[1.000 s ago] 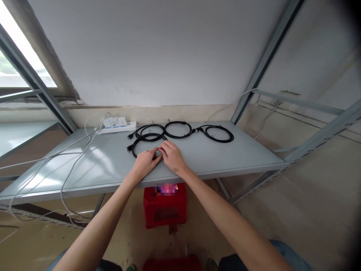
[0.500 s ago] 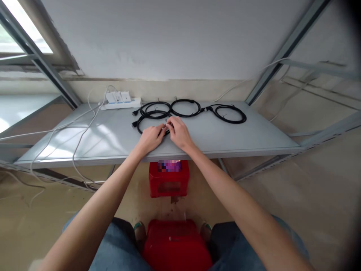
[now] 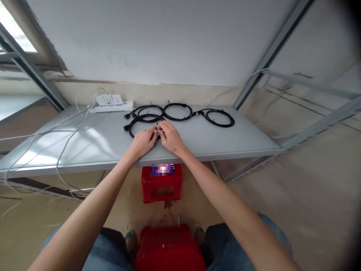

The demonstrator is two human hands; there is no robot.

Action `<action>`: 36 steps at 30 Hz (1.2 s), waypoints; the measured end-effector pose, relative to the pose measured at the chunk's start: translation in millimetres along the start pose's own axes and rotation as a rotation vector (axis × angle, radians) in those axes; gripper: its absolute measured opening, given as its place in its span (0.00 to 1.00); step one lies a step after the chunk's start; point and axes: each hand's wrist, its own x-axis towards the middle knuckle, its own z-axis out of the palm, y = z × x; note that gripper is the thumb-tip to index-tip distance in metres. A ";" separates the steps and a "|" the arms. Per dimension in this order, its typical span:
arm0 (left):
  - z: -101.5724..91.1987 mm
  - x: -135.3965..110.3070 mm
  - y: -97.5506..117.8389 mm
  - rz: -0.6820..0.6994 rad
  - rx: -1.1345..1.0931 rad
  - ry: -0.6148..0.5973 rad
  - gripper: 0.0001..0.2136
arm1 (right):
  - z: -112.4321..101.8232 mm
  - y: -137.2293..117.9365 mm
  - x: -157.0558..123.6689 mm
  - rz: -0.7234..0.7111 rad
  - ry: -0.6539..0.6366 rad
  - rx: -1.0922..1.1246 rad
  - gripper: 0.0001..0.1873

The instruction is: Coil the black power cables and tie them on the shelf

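Nearest to me on the shelf lies a coiled black cable [image 3: 130, 130], its plug at the left end. My left hand [image 3: 143, 142] and my right hand [image 3: 170, 138] meet at its right side, fingers pinched together on the coil. A thin dark end, perhaps of a tie, sticks up at the fingertips; the fingers hide the rest. Touching this coil from behind is another black cable coil [image 3: 134, 110] with a plug. Further right lie a third coil [image 3: 180, 120] and, at the right, one more coil [image 3: 231, 123], both with small ties sticking up.
A white power strip [image 3: 113, 108] with chargers stands at the back left of the grey shelf [image 3: 214, 143], its white cords [image 3: 66, 145] hanging over the front edge. Metal posts [image 3: 270, 56] rise at both sides. A red stool [image 3: 161, 190] stands below the shelf.
The view has shifted slightly, so everything sits a little further left and lower. Both hands stay pinched at the same side of the near coil.
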 end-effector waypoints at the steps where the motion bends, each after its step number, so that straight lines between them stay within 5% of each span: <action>1: -0.1 -0.3 0.2 -0.002 0.000 0.003 0.17 | -0.1 -0.2 -0.2 -0.005 -0.003 0.001 0.09; 13: -3.1 -3.4 0.1 0.025 -0.056 0.036 0.27 | 2.8 2.7 -0.4 -0.001 -0.024 0.015 0.11; 22: -1.0 -0.7 -2.3 -0.015 0.060 -0.022 0.16 | 5.9 2.5 -2.3 0.090 -0.013 -0.078 0.12; 36: -3.7 1.4 1.0 -0.072 0.052 0.012 0.14 | 5.0 6.1 3.0 0.093 0.104 0.000 0.13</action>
